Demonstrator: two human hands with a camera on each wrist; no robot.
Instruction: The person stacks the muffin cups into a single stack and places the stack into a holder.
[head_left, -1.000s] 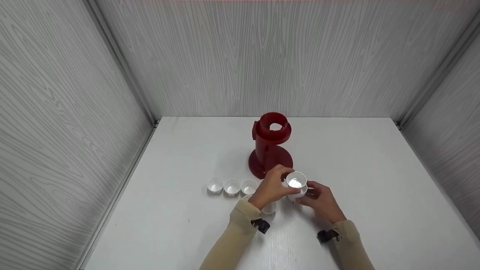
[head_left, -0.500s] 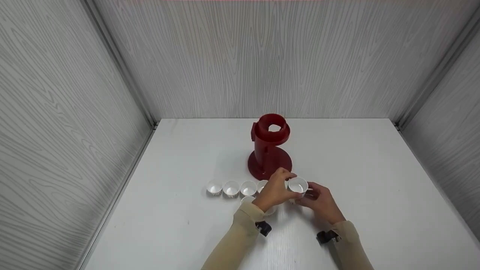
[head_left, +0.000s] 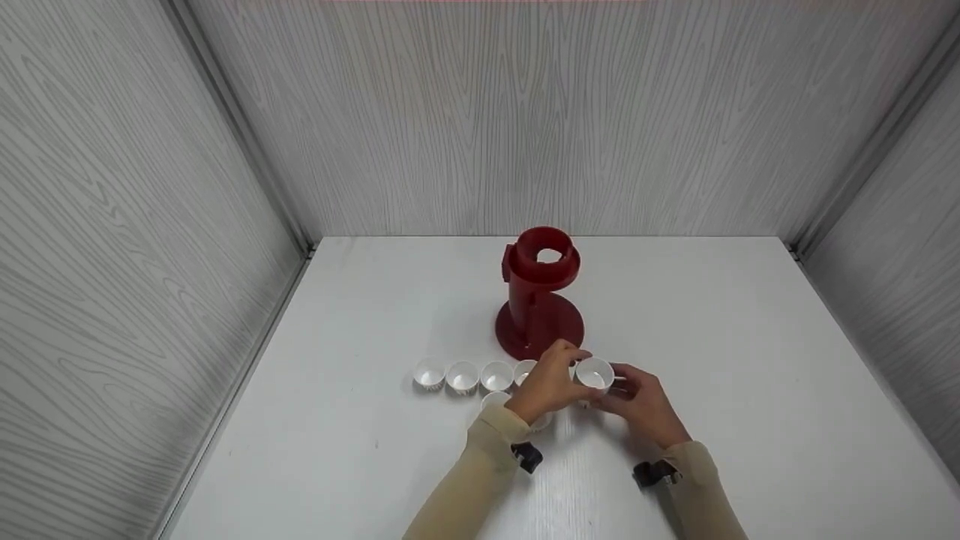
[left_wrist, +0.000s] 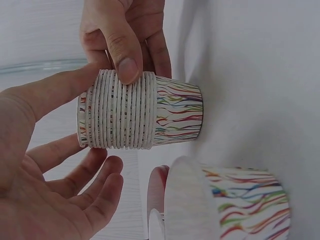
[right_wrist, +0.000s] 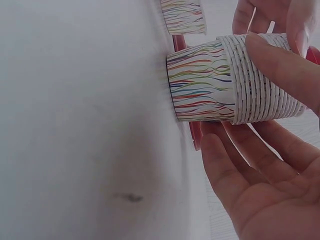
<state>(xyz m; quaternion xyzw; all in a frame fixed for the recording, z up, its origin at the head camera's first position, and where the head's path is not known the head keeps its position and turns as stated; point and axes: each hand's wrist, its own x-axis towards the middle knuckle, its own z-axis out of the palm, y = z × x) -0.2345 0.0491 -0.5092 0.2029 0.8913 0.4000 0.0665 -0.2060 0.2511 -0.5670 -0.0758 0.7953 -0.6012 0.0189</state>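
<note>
A stack of nested white paper cups (left_wrist: 179,111), printed with wavy coloured lines, stands mouth up on the table. My right hand (head_left: 645,405) grips the stack around its rims from the right. On the left side, my left hand (head_left: 547,386) pinches the topmost cup (head_left: 595,373) at its rim between thumb and finger. In the left wrist view, the top cup sits pushed down into the others, only a narrow band of its print showing. A separate paper cup (left_wrist: 250,202) stands close by, beside the left hand.
Behind the hands stands a red holder (head_left: 534,307) with a round base and an open ring on top. Several single paper cups (head_left: 463,377) stand in a row to the left, some partly behind the left hand. Grey wood-grain panels (head_left: 480,120) surround the white table (head_left: 337,450).
The top cup, raised above the stack a second ago, has come down into it with my left hand. My right hand has kept its grip. The view has shifted slightly.
</note>
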